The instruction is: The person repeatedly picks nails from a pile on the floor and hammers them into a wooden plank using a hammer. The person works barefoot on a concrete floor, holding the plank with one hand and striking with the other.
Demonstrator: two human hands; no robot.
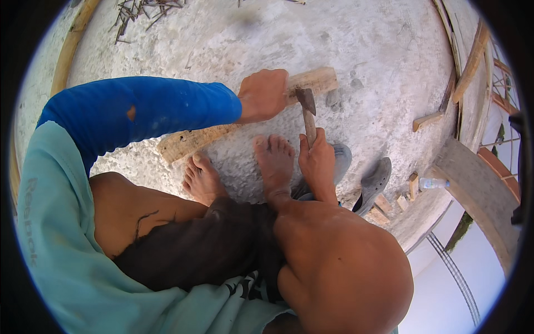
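Observation:
A rough wooden board [196, 141] lies slantwise on the pale concrete floor in front of my bare feet. My left hand [263, 94], at the end of a blue sleeve, is closed over the middle of the board; its fingertips are hidden. In my right hand [318, 163] is the wooden handle [309, 125] of a hammer. The dark metal hammer head [306, 101] is at the board's near edge, just right of my left hand; whether it touches the wood is unclear.
Grey clogs [376, 183] stand beside my right hand. Wood offcuts [381, 206] and a clear plastic bottle [434, 183] lie near a concrete edge [471, 183] at right. Thin rusty pieces, perhaps nails [135, 12], are scattered far left. A wooden pole [74, 39] runs along the left.

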